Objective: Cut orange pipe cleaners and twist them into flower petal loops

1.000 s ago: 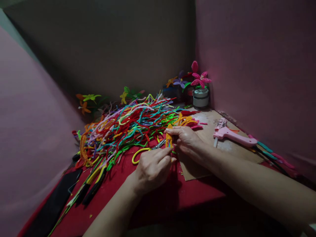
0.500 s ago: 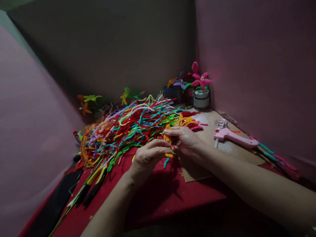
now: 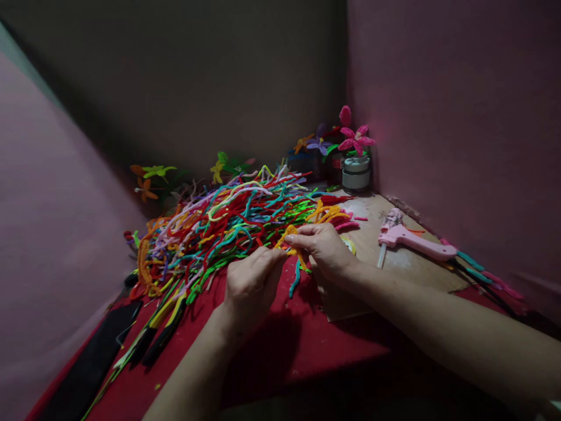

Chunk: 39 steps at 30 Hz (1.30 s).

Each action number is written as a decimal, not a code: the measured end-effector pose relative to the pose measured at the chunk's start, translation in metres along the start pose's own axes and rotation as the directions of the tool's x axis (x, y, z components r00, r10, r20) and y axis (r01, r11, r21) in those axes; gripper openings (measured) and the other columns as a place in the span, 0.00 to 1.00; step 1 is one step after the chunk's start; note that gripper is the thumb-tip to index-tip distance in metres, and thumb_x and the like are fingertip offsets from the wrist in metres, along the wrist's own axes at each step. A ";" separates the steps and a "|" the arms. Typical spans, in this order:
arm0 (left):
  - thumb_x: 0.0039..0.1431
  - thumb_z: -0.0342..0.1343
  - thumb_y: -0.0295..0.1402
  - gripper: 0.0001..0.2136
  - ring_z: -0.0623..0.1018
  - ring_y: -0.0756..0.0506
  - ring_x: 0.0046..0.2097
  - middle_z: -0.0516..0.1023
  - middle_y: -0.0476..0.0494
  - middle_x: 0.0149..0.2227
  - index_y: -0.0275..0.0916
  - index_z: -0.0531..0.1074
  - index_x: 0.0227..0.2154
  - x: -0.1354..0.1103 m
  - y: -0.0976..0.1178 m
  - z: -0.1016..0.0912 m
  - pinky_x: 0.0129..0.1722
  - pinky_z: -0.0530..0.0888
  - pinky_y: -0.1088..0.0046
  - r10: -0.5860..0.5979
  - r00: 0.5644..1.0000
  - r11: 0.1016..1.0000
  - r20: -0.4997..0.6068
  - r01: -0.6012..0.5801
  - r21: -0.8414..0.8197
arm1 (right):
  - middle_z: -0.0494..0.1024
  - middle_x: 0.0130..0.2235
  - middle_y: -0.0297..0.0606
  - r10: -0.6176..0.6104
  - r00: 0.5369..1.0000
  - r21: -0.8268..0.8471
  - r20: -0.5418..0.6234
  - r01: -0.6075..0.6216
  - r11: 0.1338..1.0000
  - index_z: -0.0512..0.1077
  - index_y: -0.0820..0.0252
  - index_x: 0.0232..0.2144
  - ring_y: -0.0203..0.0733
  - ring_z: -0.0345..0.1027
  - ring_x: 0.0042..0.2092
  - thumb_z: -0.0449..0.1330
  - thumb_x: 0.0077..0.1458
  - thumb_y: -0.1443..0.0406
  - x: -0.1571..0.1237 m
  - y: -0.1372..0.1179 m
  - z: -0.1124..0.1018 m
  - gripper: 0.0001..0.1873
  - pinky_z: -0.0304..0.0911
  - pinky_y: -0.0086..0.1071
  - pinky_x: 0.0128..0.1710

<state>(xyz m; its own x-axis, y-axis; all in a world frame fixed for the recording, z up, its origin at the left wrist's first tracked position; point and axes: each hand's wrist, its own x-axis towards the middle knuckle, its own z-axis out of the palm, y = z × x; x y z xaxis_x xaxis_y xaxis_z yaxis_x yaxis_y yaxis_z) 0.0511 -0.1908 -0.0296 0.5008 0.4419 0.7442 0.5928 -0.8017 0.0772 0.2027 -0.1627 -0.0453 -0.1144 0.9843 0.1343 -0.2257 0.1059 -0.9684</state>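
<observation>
An orange pipe cleaner [image 3: 301, 257], bent into a looped shape, is pinched between both hands above the red cloth [image 3: 280, 356]. My right hand [image 3: 326, 248] grips it with thumb and index finger from the right. From the left, my left hand [image 3: 254, 278] closes its fingertips on the lower left part; its thumb side is partly hidden. Just behind the hands spreads a large heap of pipe cleaners [image 3: 228, 219] in many colours. A short teal pipe cleaner [image 3: 294, 282] lies on the cloth below the right hand.
A pink glue gun [image 3: 412, 241] rests on a cardboard sheet [image 3: 368, 225] at the right. Yellow-and-black pliers [image 3: 164, 327] and a black flat object [image 3: 94, 362] lie at left. Behind stand pipe-cleaner flowers, one pink flower [image 3: 357, 140] above a grey-white jar [image 3: 356, 174].
The orange pipe cleaner has turned from upright to a more slanted, looped position. My left hand has rotated and moved slightly up and left, its back now facing the camera more.
</observation>
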 end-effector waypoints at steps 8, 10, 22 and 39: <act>0.54 0.49 0.26 0.05 0.70 0.54 0.24 0.71 0.50 0.22 0.37 0.69 0.26 -0.006 -0.004 0.006 0.26 0.64 0.80 0.006 0.995 0.965 0.102 -0.032 0.261 | 0.58 0.13 0.26 -0.007 1.000 -0.087 0.019 0.008 0.996 0.61 0.62 0.11 0.27 0.48 0.18 0.58 0.42 0.64 0.000 0.000 0.000 0.14 0.43 0.28 0.20; 0.54 0.49 0.26 0.05 0.71 0.54 0.25 0.72 0.49 0.23 0.36 0.69 0.26 -0.006 -0.003 0.006 0.26 0.64 0.80 0.001 0.994 0.965 0.111 -0.031 0.261 | 0.58 0.14 0.26 -0.003 1.000 -0.092 0.018 0.004 0.996 0.61 0.62 0.11 0.27 0.48 0.18 0.58 0.41 0.64 0.000 0.000 0.001 0.14 0.43 0.28 0.20; 0.57 0.45 0.27 0.10 0.71 0.53 0.26 0.71 0.47 0.22 0.36 0.69 0.26 -0.008 0.001 0.012 0.26 0.63 0.80 0.000 0.977 0.955 0.214 -0.063 0.289 | 0.57 0.15 0.26 0.067 0.997 -0.123 -0.024 -0.069 0.990 0.63 0.63 0.13 0.27 0.46 0.19 0.59 0.37 0.64 0.000 0.004 0.001 0.10 0.41 0.28 0.19; 0.55 0.47 0.27 0.07 0.69 0.53 0.23 0.69 0.49 0.21 0.37 0.68 0.25 -0.010 0.001 0.016 0.24 0.60 0.77 -0.019 0.987 0.938 0.159 -0.037 0.344 | 0.57 0.13 0.27 0.106 0.994 -0.127 0.026 -0.102 0.987 0.64 0.63 0.12 0.27 0.46 0.17 0.61 0.38 0.63 0.002 0.008 -0.002 0.12 0.41 0.28 0.18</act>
<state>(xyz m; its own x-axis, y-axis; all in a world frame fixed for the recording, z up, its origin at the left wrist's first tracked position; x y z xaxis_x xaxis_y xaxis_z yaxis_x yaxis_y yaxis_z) 0.0565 -0.1902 -0.0475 0.5835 0.5155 0.6275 0.7543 -0.6304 -0.1835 0.2023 -0.1594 -0.0529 -0.1625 0.9860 0.0367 -0.0885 0.0225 -0.9958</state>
